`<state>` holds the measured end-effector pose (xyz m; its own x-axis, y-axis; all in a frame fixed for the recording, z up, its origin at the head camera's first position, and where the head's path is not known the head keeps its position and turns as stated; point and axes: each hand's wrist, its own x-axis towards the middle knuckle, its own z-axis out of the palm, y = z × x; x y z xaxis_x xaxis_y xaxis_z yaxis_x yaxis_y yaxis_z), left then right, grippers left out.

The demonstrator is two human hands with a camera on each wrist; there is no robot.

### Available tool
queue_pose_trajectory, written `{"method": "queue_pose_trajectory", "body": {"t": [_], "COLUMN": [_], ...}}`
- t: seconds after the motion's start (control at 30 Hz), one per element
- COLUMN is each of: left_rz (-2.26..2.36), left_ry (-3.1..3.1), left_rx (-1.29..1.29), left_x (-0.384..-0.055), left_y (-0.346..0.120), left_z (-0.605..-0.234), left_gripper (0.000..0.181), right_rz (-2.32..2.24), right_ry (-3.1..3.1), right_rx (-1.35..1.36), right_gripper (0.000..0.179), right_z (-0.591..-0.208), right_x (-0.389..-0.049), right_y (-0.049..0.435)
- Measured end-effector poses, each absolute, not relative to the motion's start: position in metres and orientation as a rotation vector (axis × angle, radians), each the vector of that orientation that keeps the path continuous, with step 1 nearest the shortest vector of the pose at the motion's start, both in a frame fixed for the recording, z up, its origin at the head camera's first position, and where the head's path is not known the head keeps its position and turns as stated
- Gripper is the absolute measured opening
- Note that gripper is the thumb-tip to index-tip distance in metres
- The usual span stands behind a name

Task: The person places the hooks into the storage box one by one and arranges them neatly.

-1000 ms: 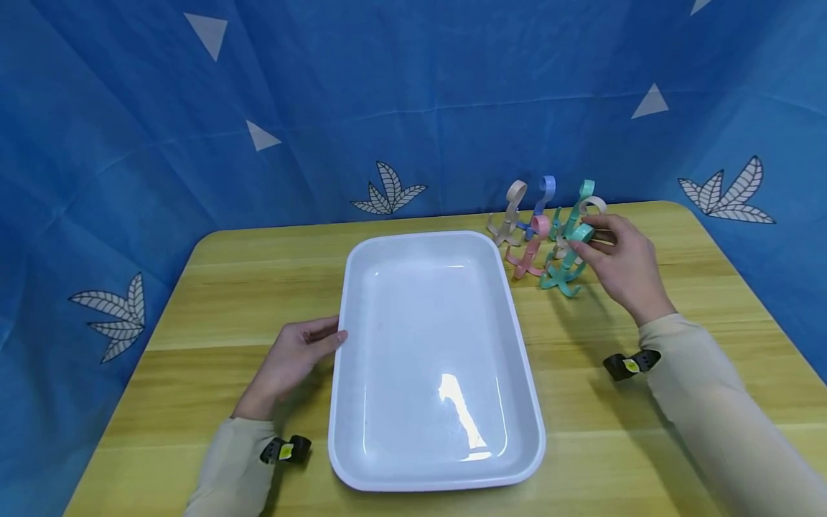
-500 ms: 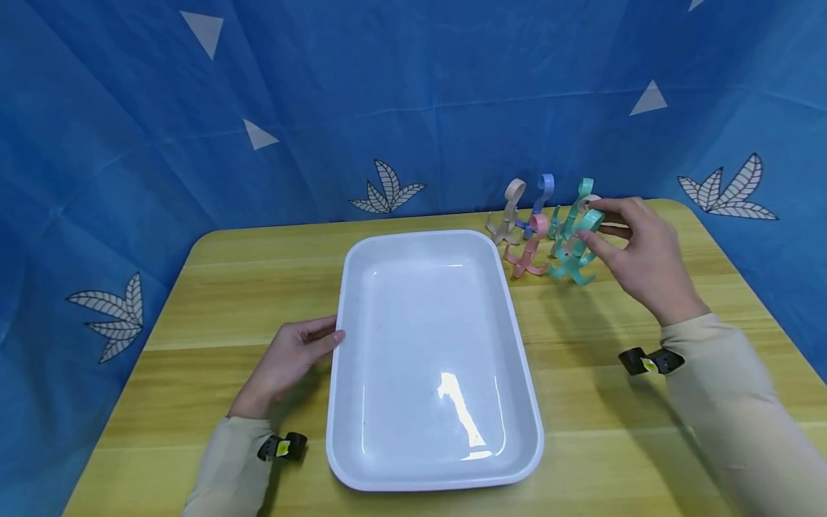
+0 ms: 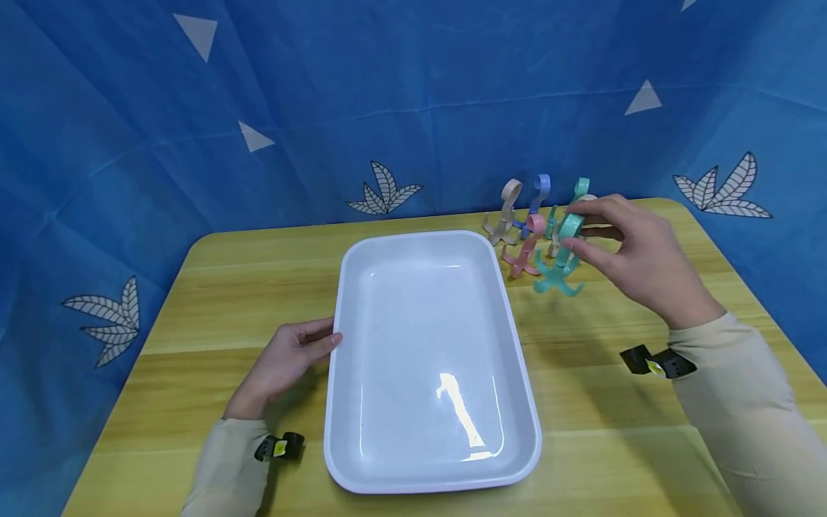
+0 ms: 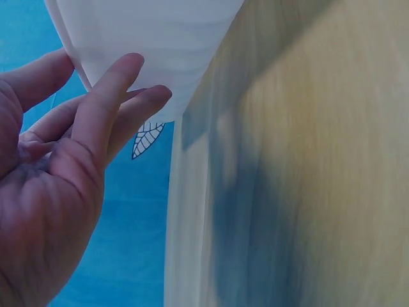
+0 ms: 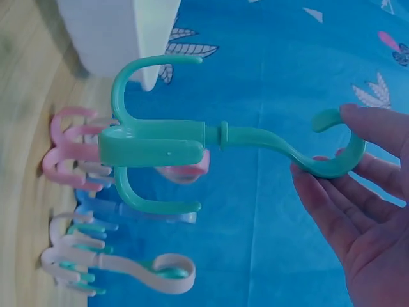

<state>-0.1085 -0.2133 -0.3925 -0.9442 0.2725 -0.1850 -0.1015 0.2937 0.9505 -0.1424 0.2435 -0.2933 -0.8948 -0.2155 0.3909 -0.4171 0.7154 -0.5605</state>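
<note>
In the head view my right hand (image 3: 639, 262) pinches a green multi-claw hanging hook (image 3: 561, 266) by its curved top. The right wrist view shows thumb and fingertips on that curl, and the claws of the green hook (image 5: 153, 144) off the wooden table. My left hand (image 3: 278, 370) holds the left edge of a white rectangular tray (image 3: 420, 345), with the thumb at the rim. From the left wrist, its fingers (image 4: 105, 96) lie against the outer wall of the tray (image 4: 160, 51). Nothing lies in the tray.
Behind the held hook stand similar hooks: beige (image 3: 507, 205), blue (image 3: 541, 188), pink (image 3: 526, 251) and another green one (image 3: 581, 188). A white hook (image 5: 172, 275) is mostly hidden by my right hand in the head view. A blue cloth (image 3: 426, 129) hangs behind the table (image 3: 258, 287).
My right hand has lifted the green hook from among the others, first drawing it right and then slightly left towards me. The left hand and tray have stayed put.
</note>
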Motion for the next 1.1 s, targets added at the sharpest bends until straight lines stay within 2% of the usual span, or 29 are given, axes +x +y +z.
{"method": "queue_pose_trajectory", "body": {"t": [0.5,0.77,1.1], "left_rz": [1.686,1.690,1.684], "left_ry": [2.255,2.260,2.234], "left_rx": [0.153,0.169,0.179], "left_x": [-0.108,-0.109,-0.109], "left_y": [-0.214,-0.215,-0.217], "left_z": [-0.393,-0.392,-0.394], "left_gripper": [0.050,0.050,0.049], "right_rz": [1.122,1.272,1.535], "right_ry": [-2.665,-2.587,-2.570], "right_rx": [0.683,0.811,0.771], "right_gripper": [0.036,0.034,0.033], "right_z": [-0.282,-0.287,-0.297], "right_x": [-0.152,-0.171,-0.188], "right_y": [0.219,0.204,0.185]}}
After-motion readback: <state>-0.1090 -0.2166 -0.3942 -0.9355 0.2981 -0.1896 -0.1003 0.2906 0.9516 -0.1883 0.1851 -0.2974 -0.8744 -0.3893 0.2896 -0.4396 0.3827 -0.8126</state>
